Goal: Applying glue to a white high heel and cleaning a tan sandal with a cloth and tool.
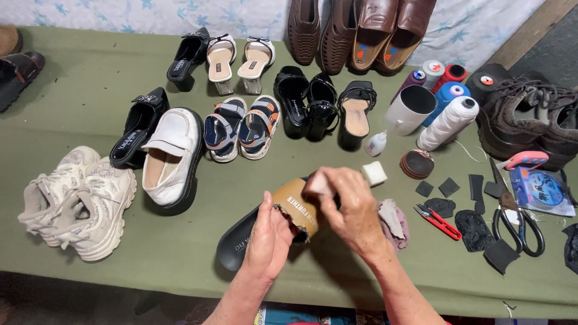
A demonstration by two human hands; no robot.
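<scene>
Green cloth covers the surface [90, 90], and lots of shoes sit on it. Near the bottom middle, the left hand [268, 238] is wrapped around a black sandal [238, 238] and holds it up off the cloth. The sandal has a tan inner sole [296, 201] with a torn, ragged edge. The right hand [349, 207] is closed on a small pale block [318, 183] and presses it against the tan sole. The two hands are close together, almost touching.

At 3 o'clock from the hands lie small red snips [438, 220], then black rubber pieces [448, 188] and big black scissors [512, 216]. A crumpled pink rag [394, 222] lies just beside the right hand. At 1 o'clock sits a white cube [374, 173], and past it a white cup [409, 109] on its side and spools of thread [448, 123].

At 9 o'clock rest white sneakers [78, 201]. At 10 o'clock is a white loafer [171, 157] beside a black shoe [139, 127]. At 12 o'clock sit little striped sandals [241, 127] and black sandals [322, 108], with brown shoes [355, 33] far behind.
</scene>
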